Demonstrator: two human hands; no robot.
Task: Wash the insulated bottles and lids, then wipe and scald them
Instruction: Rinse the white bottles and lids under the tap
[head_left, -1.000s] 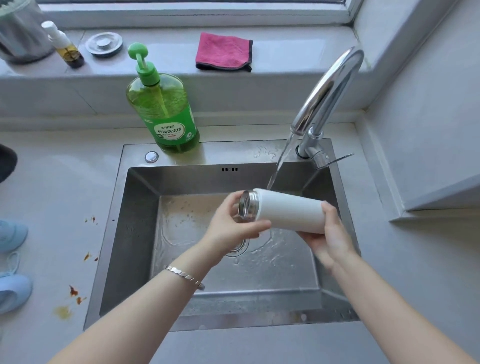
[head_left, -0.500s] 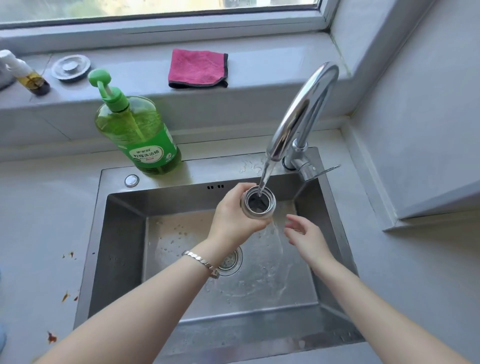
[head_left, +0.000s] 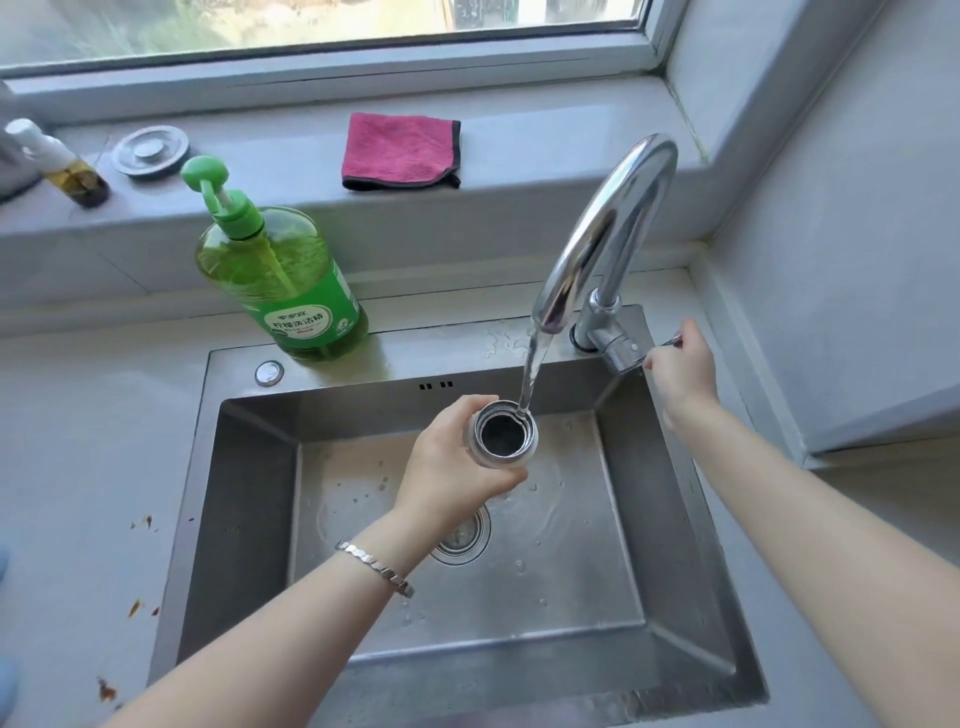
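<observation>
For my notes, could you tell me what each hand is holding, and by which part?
The left hand grips the bottle just below its open mouth; the right hand holds the tap lever.

Left hand (head_left: 452, 467) around the upright bottle (head_left: 501, 436), right hand (head_left: 681, 375) at the tap lever (head_left: 674, 340), fingers (head_left: 658, 359) around it.

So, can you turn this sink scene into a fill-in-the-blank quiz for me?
1. The left hand holds the open bottle; a bracelet circles its ____.
2. The right hand grips the lever of the ____.
3. The soap dispenser is ____.
Missing words: wrist; faucet; green.
</observation>
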